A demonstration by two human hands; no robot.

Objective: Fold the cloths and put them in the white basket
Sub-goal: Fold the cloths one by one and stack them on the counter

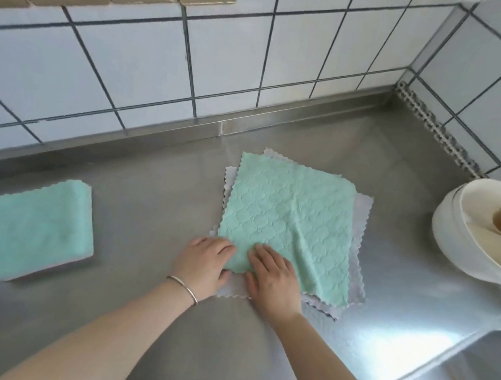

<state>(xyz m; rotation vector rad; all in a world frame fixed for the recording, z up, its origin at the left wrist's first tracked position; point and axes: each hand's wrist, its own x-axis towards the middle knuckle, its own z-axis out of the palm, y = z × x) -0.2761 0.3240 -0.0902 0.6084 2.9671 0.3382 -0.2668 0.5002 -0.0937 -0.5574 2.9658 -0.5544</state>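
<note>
Left hand point(204, 262) grips, right hand point(274, 276) presses green cloth point(287, 212) corner.

No readable text, label, brand, number or sign appears anywhere.

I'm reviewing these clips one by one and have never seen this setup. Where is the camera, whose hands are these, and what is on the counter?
There is no machine here. A person works with bare hands, and the single camera sits on their head, looking down. On the steel counter a green cloth lies spread over grey cloths. The left hand, which wears a bracelet, seems to pinch the green cloth's near corner. The right hand lies flat on it. A folded green cloth rests at the left, white bowls stand at the right, and a sink is at the lower right.
</note>
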